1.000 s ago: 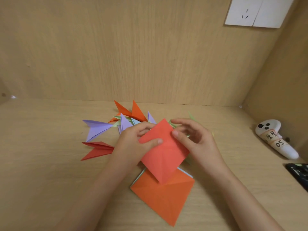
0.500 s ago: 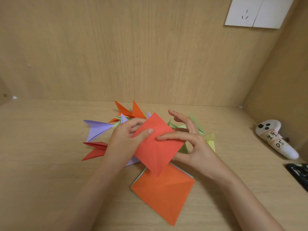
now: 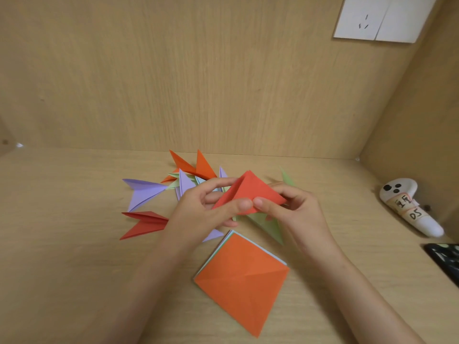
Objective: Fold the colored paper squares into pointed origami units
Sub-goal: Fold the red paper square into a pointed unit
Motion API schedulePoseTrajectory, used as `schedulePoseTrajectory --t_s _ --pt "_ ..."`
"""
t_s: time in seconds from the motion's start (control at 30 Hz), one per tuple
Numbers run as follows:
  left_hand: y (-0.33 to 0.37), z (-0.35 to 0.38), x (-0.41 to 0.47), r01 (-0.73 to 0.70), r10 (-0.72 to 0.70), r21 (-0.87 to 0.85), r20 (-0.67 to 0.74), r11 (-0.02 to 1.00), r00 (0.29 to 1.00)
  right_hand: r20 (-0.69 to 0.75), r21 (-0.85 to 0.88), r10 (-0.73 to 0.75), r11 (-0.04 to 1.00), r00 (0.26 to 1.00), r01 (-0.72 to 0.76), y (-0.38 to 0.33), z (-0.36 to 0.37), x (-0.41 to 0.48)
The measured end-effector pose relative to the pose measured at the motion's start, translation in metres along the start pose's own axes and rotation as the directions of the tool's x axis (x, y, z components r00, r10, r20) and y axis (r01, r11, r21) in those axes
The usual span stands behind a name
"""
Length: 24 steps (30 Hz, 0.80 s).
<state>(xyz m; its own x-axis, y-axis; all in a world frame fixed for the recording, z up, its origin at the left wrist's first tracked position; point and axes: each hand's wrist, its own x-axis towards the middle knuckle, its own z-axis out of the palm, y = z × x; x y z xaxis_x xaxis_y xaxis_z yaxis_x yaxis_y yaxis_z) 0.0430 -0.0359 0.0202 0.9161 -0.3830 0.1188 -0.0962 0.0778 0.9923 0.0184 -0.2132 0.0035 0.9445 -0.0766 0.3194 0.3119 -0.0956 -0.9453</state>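
Note:
A red paper square point(image 3: 250, 192) is held above the table, bent in half along a diagonal into a tent shape. My left hand point(image 3: 206, 212) pinches its near left edge between thumb and fingers. My right hand point(image 3: 295, 214) pinches the near right part, and the two thumbs almost touch. Below them lies a stack of paper squares point(image 3: 243, 281) with an orange sheet on top. Finished pointed units lie behind: a purple one point(image 3: 144, 192), a red one point(image 3: 146, 223), orange ones point(image 3: 196, 166) and green ones point(image 3: 270, 227).
A white controller with a handwritten label point(image 3: 409, 209) lies at the right, near the side wall. A dark object point(image 3: 444, 259) shows at the right edge. A wooden back wall carries a white socket plate point(image 3: 382, 18).
The red square was flat and open in both hands; it has since been lifted and folded over along a diagonal, and the hands have come together at its near edge.

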Motion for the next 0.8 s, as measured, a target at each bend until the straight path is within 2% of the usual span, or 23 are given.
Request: schedulePoseTrajectory --t_s 0.23,0.43,0.63,0.8 --pt "-0.0051 0.0001 0.0019 -0.042 0.042 0.02 -0.035 0.999 0.998 -0.003 0.094 0.091 0.991 0.996 -0.09 -0.0031 0.0011 0.0009" --pt "-0.0072 -0.001 0.0031 -0.048 0.049 0.037 -0.037 0.998 0.998 -0.107 0.171 0.069 0.984 0.992 -0.05 -0.0064 0.0019 0.0011" --pt "-0.0081 -0.0009 0.0032 -0.049 0.05 0.042 -0.023 0.998 0.998 -0.121 0.216 0.048 0.976 0.992 -0.021 -0.007 0.0035 0.0024" --pt "-0.0076 -0.0001 0.003 -0.062 0.064 0.065 -0.031 0.996 0.997 -0.079 0.172 0.155 0.975 0.985 -0.139 -0.007 0.0021 0.0013"
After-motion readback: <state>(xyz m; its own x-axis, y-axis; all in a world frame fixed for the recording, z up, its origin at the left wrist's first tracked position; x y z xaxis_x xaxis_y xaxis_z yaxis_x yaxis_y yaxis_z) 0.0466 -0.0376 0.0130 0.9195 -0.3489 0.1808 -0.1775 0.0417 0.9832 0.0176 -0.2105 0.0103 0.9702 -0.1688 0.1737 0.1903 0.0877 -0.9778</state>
